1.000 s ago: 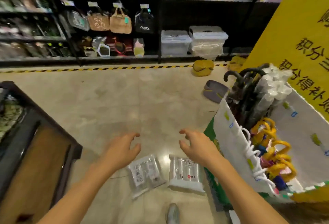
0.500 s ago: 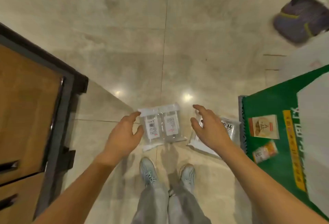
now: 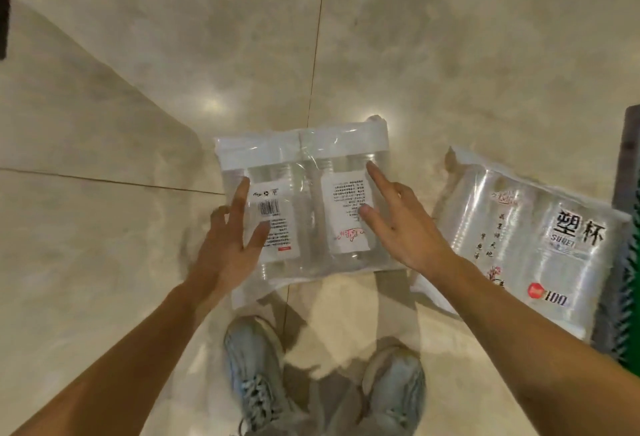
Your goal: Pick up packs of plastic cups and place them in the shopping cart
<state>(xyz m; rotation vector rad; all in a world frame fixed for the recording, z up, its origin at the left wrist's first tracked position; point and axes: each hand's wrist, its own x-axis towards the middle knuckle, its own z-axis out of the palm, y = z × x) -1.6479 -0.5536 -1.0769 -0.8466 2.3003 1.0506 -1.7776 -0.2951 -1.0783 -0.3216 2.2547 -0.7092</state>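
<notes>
Both hands, left hand [image 3: 225, 255] and right hand [image 3: 405, 231], are reaching with fingers spread apart over the cup pack [image 3: 304, 200], not gripping it. It is probably light, with slippery, crushable film, so holding it by both side edges seems best.

Clear plastic cup pack [image 3: 304, 200], white labels up, flat on floor

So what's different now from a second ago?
Both hands came down. The left hand now lies with spread fingers on the clear pack of cups; the right hand touches its other side. A second ago they hovered above. Neither grips it. Unchanged: that pack and the second pack lie on the floor.
</notes>
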